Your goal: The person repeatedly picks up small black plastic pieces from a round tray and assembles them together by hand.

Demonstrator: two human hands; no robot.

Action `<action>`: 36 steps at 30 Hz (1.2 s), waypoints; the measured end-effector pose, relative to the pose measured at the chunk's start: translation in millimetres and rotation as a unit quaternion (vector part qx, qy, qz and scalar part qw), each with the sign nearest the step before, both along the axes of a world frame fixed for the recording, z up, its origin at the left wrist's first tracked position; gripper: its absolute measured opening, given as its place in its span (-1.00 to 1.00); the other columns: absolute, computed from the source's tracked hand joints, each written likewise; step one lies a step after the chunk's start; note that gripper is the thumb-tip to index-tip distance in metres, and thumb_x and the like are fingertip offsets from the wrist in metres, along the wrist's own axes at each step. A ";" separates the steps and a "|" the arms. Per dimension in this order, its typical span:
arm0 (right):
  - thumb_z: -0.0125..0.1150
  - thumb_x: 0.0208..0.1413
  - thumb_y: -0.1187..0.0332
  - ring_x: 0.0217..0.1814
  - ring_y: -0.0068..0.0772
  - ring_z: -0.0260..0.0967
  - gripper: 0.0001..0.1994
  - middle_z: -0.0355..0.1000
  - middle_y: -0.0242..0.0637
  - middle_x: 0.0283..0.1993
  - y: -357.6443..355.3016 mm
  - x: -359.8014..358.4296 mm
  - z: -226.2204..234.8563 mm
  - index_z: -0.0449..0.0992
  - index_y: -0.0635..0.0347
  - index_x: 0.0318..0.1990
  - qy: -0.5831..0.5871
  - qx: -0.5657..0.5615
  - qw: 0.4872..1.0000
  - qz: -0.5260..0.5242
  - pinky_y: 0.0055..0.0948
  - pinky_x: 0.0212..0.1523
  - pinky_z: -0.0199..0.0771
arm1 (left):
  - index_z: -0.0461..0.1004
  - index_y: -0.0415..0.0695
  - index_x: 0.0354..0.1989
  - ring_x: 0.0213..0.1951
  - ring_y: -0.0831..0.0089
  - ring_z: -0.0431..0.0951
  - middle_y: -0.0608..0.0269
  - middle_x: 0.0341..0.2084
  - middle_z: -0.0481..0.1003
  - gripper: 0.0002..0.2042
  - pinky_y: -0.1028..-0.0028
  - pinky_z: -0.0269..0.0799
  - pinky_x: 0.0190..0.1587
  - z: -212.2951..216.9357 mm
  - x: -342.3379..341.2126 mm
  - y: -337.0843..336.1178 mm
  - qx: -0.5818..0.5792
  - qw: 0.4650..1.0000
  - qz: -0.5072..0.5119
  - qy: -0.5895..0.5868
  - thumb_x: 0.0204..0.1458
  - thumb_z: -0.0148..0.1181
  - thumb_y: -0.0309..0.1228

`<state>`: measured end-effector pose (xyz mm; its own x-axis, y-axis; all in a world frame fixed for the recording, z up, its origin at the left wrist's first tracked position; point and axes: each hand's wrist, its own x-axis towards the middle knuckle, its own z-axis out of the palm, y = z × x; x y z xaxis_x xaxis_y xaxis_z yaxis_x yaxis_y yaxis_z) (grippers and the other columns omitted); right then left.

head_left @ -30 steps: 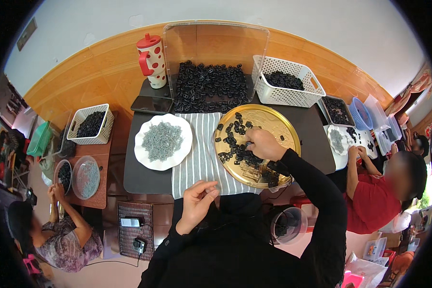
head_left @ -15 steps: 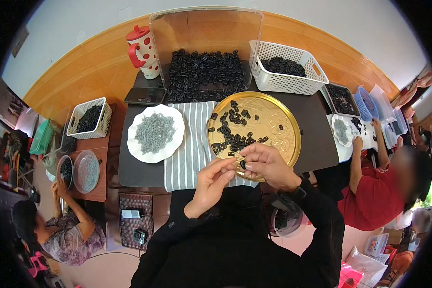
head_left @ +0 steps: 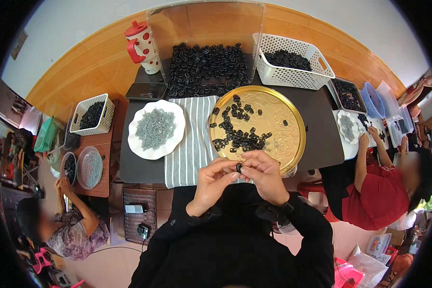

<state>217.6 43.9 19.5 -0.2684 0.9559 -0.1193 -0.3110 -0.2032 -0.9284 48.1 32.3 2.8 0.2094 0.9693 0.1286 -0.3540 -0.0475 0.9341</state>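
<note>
While both hands meet just below the near rim of the round gold tray [head_left: 293, 144], the left hand [head_left: 215, 180] and the right hand [head_left: 264, 175] close their fingertips together on one small black part [head_left: 238, 167]; it sits pinched between them, held in the air above the person's lap and just clear of the tray's edge; whether a second piece is hidden inside the right hand's grip, I cannot tell. I judge the step in hand to be the fitting or checking of a single piece lifted from the loose scatter of black parts [head_left: 237, 129] lying on the tray; the work looks to be somewhere in the middle, since many pieces lie there yet. To the left of the tray, across a striped cloth [head_left: 189, 144], a white plate [head_left: 177, 120] holds a heap of small grey parts [head_left: 154, 128]; behind it a clear-walled bin [head_left: 206, 62] is spread with many more black pieces, and a white basket [head_left: 293, 62] holds others. The next move, as I judge it, calls for a firm thumb-and-finger grip so that the small part does not slip, and then a short reach to whichever dish it belongs in.
</note>
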 end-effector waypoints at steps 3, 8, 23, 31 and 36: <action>0.12 0.10 0.61 -0.36 -0.59 0.41 -0.83 0.48 -0.30 -0.34 -7.8 -12.7 -12.6 0.44 0.34 -0.13 -0.026 0.091 0.994 -0.056 -0.64 -0.38 0.38 | 0.52 -0.29 -0.13 -0.31 0.58 0.45 0.24 -0.29 0.44 -0.79 0.63 0.35 -0.29 -4.2 4.8 -2.6 -0.029 0.997 0.030 -0.061 0.03 0.16 -0.67; 0.12 0.14 0.56 -0.37 -0.64 0.42 -0.89 0.48 -0.35 -0.35 -11.4 -19.3 -12.9 0.49 0.32 -0.19 -0.046 0.093 0.993 -0.062 -0.66 -0.40 0.41 | 0.54 -0.30 -0.19 -0.37 0.57 0.46 0.23 -0.30 0.45 -0.83 0.64 0.35 -0.34 -11.8 -5.7 0.3 -0.071 0.994 0.023 -0.079 0.02 0.15 -0.67; 0.19 -0.01 0.67 -0.33 -0.61 0.38 -0.84 0.42 -0.32 -0.33 -17.9 -33.4 -6.6 0.47 0.35 -0.24 -0.100 0.231 0.956 -0.148 -0.61 -0.33 0.38 | 0.51 -0.29 -0.06 -0.40 0.60 0.41 0.22 -0.30 0.42 -0.75 0.66 0.34 -0.36 3.5 -2.7 -11.6 0.029 0.998 0.046 -0.023 0.07 0.10 -0.65; 0.14 -0.02 0.59 -0.43 -0.53 0.38 -0.93 0.44 -0.29 -0.42 17.4 61.3 26.3 0.47 0.30 -0.35 -0.381 0.264 0.864 -0.197 -0.54 -0.40 0.37 | 0.51 -0.32 -0.13 -0.43 0.63 0.42 0.24 -0.32 0.46 -0.82 0.66 0.31 -0.37 -6.1 -24.8 -2.6 -0.014 0.997 0.075 -0.014 0.11 0.06 -0.63; 0.12 -0.07 0.61 -0.40 -0.16 0.45 -0.88 0.46 -0.13 -0.41 53.9 96.4 25.6 0.47 0.30 -0.32 -0.481 0.307 0.809 -0.138 -0.37 -0.39 0.42 | 0.50 -0.32 -0.11 -0.42 0.56 0.46 0.27 -0.41 0.48 -0.80 0.62 0.32 -0.40 -11.8 -30.0 2.8 -0.026 0.994 0.109 -0.011 0.09 0.11 -0.60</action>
<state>314.0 97.8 45.1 -0.0991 0.9221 0.3740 0.6619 0.3417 -0.6671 18.1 35.1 -9.0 -0.0091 0.9968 0.0797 -0.3611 -0.0776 0.9293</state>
